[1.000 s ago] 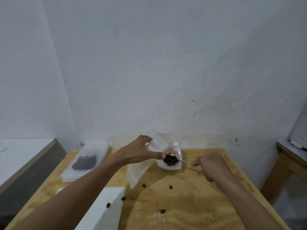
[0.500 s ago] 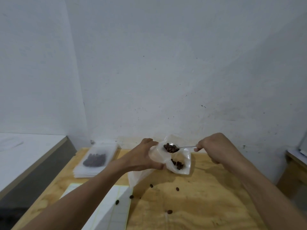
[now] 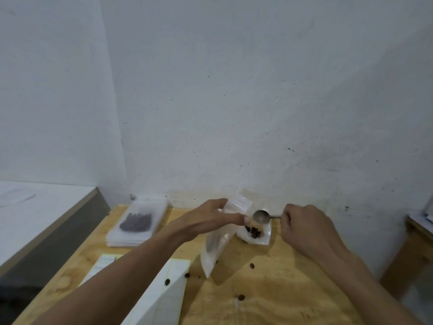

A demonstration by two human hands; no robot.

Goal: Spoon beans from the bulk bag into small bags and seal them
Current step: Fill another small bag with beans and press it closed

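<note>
Pinching the top edge of a small frosted white plastic pouch (image 3: 219, 240), the left hand (image 3: 206, 221) keeps it upright with its mouth turned toward the right, its thumb and fingers curled on the rim; the right hand (image 3: 304, 227) is closed round the handle of a small metal spoon (image 3: 261, 216), whose bowl looks empty and hovers over the open clear plastic bulk bag (image 3: 255, 233) just beside the pouch. Only a few dark brown beans (image 3: 253, 231) show inside the bulk bag, so the supply seems nearly spent, though its depth is hard to read. The held pouch's contents cannot be made out through the frosted film, and its mouth is unsealed; I judge that filling is in hand and the sealing of this pouch is left. One filled flat pouch (image 3: 136, 221) lies on a stack of flat white bags (image 3: 126, 240) at the far left of the plywood surface (image 3: 281, 289), suggesting at least one portion is done. Several loose beans (image 3: 252, 265) lie scattered on the wood near the pouch's foot and may need gathering. White sheets of paper (image 3: 164, 294) cover the near left. The wall stands close behind both bags, leaving little room there; the right edge of the surface falls away near the right forearm, while open wood lies toward the viewer.
</note>
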